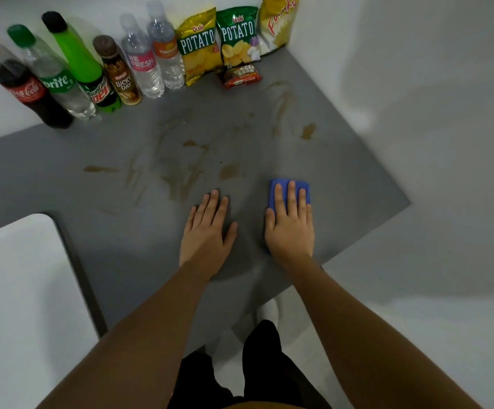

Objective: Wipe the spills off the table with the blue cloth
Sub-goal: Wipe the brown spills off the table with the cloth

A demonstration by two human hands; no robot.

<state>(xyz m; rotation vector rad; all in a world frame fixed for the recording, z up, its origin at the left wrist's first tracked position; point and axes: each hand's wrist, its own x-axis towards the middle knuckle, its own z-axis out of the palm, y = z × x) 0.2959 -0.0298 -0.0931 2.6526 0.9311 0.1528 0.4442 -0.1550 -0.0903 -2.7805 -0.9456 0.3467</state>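
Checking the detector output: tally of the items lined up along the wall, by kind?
Bottles: 6, from the Coca-Cola bottle to the orange-label water bottle
Chip bags: 3, from the yellow Potato bag to the Funky bag
Snack bar packs: 1, the red-brown snack pack
Total: 10

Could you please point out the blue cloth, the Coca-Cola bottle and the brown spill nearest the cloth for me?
blue cloth (278, 187): head view, on its far left part, beyond the fingertips.
Coca-Cola bottle (28, 93): head view, on its red label.
brown spill (229, 171): head view, on the middle of the blotch.
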